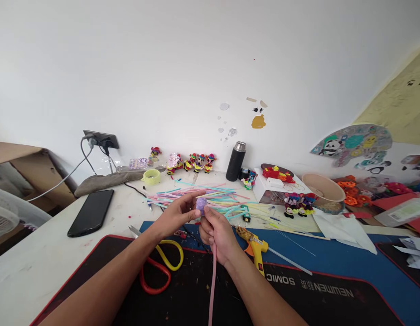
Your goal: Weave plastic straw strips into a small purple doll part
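A small purple fuzzy coil [201, 204], which looks wound from pipe cleaner, is held up between both hands over the mat. My left hand [182, 210] pinches its left side with the thumb, its fingers bent behind and partly hidden. My right hand [216, 231] grips it from the right with thumb and curled fingers. From that same fist a pink pipe cleaner [213, 285] hangs down towards me. Whether the pink strand joins the purple piece is hidden. Behind the hands lies a heap of pastel pipe cleaners [226, 195].
Scissors [155, 285] with red and yellow handles lie left on the black mat [182, 303]. A yellow glue gun [259, 249] rests to the right. Farther back stand a black flask [236, 162], small figures [199, 163] and a white box [271, 192]. A phone [90, 213] lies left.
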A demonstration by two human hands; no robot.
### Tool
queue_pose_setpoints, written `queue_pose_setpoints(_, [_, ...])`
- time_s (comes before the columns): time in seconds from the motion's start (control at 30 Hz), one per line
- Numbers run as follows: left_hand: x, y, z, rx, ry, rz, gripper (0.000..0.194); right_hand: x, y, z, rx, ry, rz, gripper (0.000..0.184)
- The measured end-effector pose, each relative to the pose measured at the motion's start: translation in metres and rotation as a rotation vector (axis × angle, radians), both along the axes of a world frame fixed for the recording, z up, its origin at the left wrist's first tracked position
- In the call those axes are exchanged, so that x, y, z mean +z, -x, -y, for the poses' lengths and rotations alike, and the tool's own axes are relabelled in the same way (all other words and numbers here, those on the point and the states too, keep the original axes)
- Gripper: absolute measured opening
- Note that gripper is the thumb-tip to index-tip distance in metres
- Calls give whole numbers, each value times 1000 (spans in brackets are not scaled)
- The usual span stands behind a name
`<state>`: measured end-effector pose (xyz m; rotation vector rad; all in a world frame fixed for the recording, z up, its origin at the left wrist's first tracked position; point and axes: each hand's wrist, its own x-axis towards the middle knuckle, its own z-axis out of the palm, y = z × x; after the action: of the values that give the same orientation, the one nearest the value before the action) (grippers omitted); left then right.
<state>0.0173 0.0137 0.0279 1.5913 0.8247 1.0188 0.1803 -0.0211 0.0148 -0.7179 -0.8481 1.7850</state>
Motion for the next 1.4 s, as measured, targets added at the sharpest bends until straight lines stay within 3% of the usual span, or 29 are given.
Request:
queue_pose_setpoints(0.2, [7,0,0,47,124,-53,45,-3,2,2,21,-5,34,51])
queue_pose_setpoints(0.57, [-7,-2,-2,73,70,-121,45,-9,4,0,-1,3,103,59])
queue_pose_setpoints(0.9, [-10,-2,-6,93,50,-84,42,-12,4,0,20,-74,126,48])
queue_pose_setpoints(1.1, [-17,-4,-7,77,56,-73,43,-20,8,-3,-58,-160,244,50])
queue_pose_setpoints(1.4, [-28,-10,-7,136,21,-136,45,-27,11,-5,-115,-132,279,51])
